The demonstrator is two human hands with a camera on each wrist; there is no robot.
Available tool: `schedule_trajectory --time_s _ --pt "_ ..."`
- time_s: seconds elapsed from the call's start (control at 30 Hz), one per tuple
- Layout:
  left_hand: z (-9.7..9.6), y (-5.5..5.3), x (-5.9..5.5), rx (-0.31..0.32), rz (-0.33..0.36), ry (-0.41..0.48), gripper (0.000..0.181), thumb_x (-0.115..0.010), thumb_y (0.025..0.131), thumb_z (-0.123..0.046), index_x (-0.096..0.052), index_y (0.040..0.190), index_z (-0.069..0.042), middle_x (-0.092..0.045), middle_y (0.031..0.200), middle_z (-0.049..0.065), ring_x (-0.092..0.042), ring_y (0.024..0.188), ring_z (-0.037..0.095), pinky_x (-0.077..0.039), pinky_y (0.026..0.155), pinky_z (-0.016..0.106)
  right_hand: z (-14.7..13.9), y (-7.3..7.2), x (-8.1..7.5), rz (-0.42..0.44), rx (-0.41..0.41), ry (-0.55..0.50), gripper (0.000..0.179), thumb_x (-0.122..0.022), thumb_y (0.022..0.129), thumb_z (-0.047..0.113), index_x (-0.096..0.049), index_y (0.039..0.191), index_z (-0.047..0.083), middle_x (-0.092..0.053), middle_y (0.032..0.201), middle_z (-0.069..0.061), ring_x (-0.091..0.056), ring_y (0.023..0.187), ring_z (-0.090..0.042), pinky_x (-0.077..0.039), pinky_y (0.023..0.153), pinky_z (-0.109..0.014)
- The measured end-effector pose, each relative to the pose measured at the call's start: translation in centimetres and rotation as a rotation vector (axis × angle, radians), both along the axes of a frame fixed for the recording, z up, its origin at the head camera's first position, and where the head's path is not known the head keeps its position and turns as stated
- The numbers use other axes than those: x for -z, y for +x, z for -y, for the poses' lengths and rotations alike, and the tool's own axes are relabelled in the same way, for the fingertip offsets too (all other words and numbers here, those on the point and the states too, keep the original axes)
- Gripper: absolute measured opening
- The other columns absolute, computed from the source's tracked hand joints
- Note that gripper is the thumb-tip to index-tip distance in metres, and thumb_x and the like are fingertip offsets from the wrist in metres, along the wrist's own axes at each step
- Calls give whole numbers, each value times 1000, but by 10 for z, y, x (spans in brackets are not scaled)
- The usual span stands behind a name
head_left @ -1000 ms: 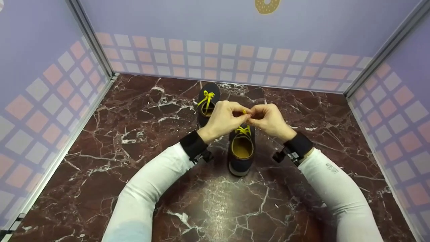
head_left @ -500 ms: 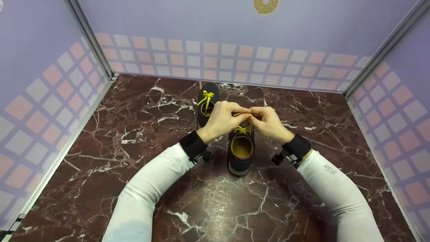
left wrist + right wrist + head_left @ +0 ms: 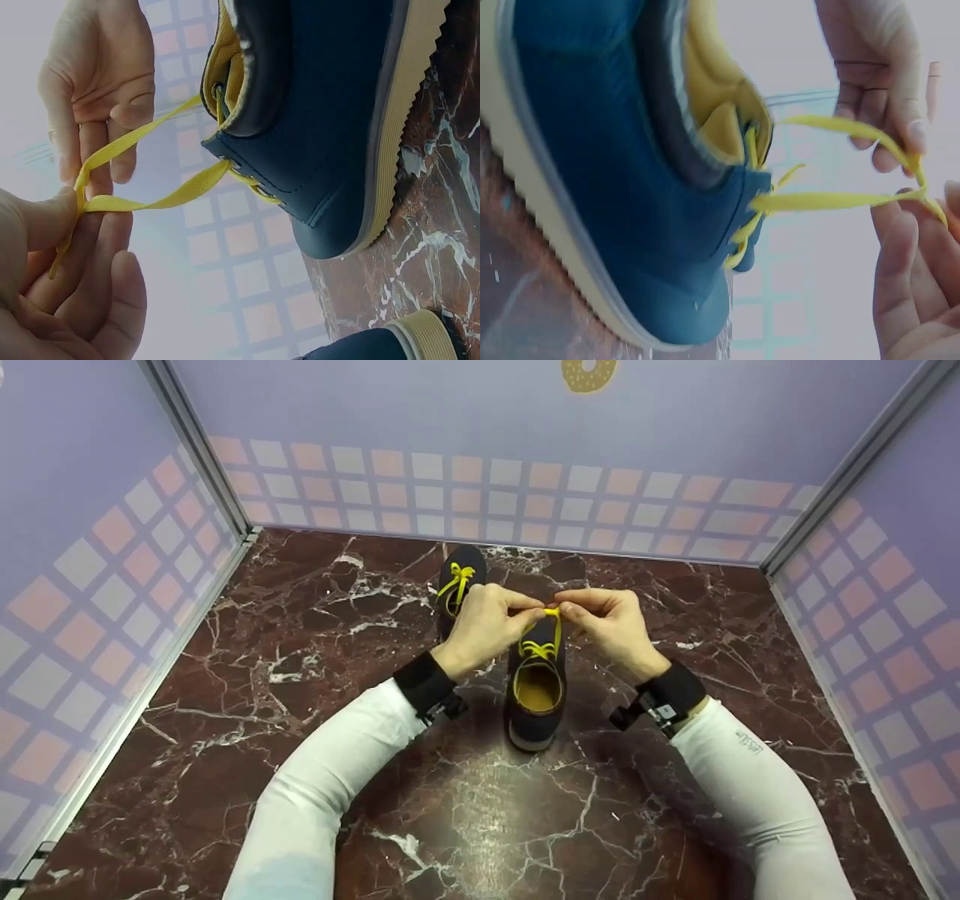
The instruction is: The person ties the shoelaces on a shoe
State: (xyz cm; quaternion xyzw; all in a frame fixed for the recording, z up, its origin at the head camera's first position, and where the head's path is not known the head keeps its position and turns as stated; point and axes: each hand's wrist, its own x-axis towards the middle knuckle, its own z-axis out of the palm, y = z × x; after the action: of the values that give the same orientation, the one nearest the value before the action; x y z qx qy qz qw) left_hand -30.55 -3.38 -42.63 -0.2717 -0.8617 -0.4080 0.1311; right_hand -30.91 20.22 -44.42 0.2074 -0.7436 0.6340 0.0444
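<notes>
A dark blue shoe (image 3: 534, 726) with a yellow lining stands upright on the marble-patterned surface, its toe pointing away from me. Its yellow shoelace (image 3: 166, 196) rises from the eyelets in two strands that cross between my hands. My left hand (image 3: 482, 626) pinches the lace between thumb and index finger, above the toe. From the other side, my right hand (image 3: 611, 628) holds the lace with its thumb and fingertips close to the crossing. The fingertips of both hands are close together. In the right wrist view, the lace (image 3: 832, 201) runs taut from shoe to fingers.
A matching shoe (image 3: 459, 566) with its yellow lace tied in a bow stands at the far left, partly hidden by my left hand. Lilac panels (image 3: 480, 405) with pink and white squares enclose the marbled surface (image 3: 247, 720) at the back and sides.
My right hand has shifted slightly right and its fingers have changed their hold. A short yellow stretch of lace now shows between the hands. The shoes have stayed in place.
</notes>
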Motion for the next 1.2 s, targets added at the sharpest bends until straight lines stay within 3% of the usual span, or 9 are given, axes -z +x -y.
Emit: schedule_trajectory --time_s 0.27,0.43,0.7,0.97,1.2 --pt "3 -1 -2 -12 -7 -62 15 -83 103 -21 -91 110 -11 -89 108 8 -83 79 22 -56 69 29 -3 4 -2 42 38 -81 23 -73 105 -2 -78 123 -15 -88 92 9 -77 65 -7 -62 56 -21" --pt "6 0 -3 0 2 -59 15 -82 103 -20 -91 110 -9 -89 108 9 -83 81 23 -59 70 30 -7 3 -1 52 36 -94 23 -73 105 -3 -77 124 -16 -88 94 7 -82 75 -7 -65 61 -23" --pt "13 -1 1 21 28 -61 14 -81 104 -18 -91 108 -9 -89 104 8 -78 74 20 -48 67 23 -15 5 3 95 58 -122 21 -72 104 -6 -76 122 -17 -87 90 6 -82 75 -6 -62 64 -19" --pt "18 -2 3 28 37 -90 13 -81 104 -17 -91 107 -9 -89 102 7 -81 78 21 -62 74 33 -19 5 4 103 78 -98 22 -72 103 -7 -75 122 -18 -86 88 9 -80 73 -5 -63 65 -20" --pt "23 -2 4 23 39 -97 13 -80 104 -17 -91 107 -10 -89 99 8 -81 76 22 -66 77 39 -22 4 8 116 81 -122 20 -72 102 -9 -76 120 -18 -86 85 1 -78 69 -8 -64 65 -22"
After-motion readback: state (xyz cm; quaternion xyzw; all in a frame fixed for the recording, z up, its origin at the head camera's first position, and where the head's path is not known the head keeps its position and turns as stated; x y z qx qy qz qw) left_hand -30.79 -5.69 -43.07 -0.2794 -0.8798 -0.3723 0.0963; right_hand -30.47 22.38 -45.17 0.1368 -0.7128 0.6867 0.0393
